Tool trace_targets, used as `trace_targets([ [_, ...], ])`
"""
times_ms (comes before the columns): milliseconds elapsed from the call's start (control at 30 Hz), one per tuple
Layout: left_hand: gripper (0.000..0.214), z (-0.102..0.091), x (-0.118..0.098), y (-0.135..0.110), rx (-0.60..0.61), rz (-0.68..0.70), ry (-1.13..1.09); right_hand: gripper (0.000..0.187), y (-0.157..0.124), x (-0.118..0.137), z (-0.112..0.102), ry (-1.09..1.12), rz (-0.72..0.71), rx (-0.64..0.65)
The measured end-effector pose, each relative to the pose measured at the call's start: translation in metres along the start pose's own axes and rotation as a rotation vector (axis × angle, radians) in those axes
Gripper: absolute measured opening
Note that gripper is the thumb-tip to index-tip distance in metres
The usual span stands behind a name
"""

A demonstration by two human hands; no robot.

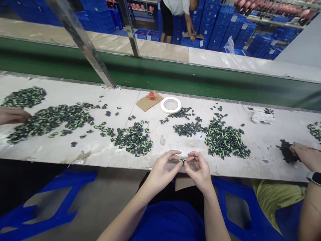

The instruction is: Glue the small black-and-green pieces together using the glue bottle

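White worktable (262,139): runs across the view, edge nearest the person's body. Heap of dark and bright-green parts (224,139) lies on it to the right of the hands; smaller pile of similar parts (132,140) to the left. Left hand (167,165) and right hand (199,167) meet above the front edge, fingers curled, tips drawn close together. White tape roll (171,111) lies flat, farther back, apart from both hands. Small dark-and-green piece (183,160): held at the fingertips, between the two thumbs, index fingers arched above; exact contact of each finger cannot be told.
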State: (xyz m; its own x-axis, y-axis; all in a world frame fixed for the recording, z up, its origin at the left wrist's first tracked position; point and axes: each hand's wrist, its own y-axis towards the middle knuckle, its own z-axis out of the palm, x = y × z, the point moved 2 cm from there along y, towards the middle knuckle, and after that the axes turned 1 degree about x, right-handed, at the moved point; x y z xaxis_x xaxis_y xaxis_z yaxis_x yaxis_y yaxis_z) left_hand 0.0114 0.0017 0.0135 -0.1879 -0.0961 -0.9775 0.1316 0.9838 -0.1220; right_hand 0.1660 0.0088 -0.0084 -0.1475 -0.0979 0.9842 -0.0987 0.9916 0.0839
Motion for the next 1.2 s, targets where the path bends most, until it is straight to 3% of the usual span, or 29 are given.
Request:
trace_targets([
  [133,0.035,-0.004,-0.003,-0.003,0.07,0.0,-0.007,0.023,-0.003,0.001,-0.001,0.01,0.006,-0.036],
  [233,0.037,-0.016,0.001,-0.003,0.033,0.029,0.119,0.022,-0.006,-0.001,-0.011,-0.048,0.007,-0.075],
  [333,0.03,-0.04,0.009,0.0,-0.116,0.049,0.327,0.02,-0.006,-0.004,-0.036,-0.188,-0.007,-0.186],
  [467,0.025,-0.077,0.02,0.003,-0.428,0.103,0.577,0.031,0.0,-0.005,-0.069,-0.53,-0.072,-0.461],
  [567,0.017,-0.089,0.025,0.009,-0.518,0.183,0.722,0.055,0.011,-0.008,-0.066,-0.753,-0.122,-0.44],
  [667,0.016,-0.086,0.026,0.019,-0.476,0.237,0.801,0.067,0.023,-0.015,-0.046,-0.813,-0.162,-0.356],
  [800,0.016,-0.077,0.02,0.029,-0.478,0.222,0.903,0.054,0.038,-0.021,-0.024,-0.769,-0.221,-0.342],
  [933,0.02,-0.073,0.017,0.033,-0.467,0.178,0.922,0.037,0.04,-0.017,-0.02,-0.651,-0.212,-0.355],
  [1200,0.02,-0.068,0.021,0.034,-0.384,0.203,0.862,0.034,0.015,-0.007,-0.027,-0.099,0.017,-0.284],
])
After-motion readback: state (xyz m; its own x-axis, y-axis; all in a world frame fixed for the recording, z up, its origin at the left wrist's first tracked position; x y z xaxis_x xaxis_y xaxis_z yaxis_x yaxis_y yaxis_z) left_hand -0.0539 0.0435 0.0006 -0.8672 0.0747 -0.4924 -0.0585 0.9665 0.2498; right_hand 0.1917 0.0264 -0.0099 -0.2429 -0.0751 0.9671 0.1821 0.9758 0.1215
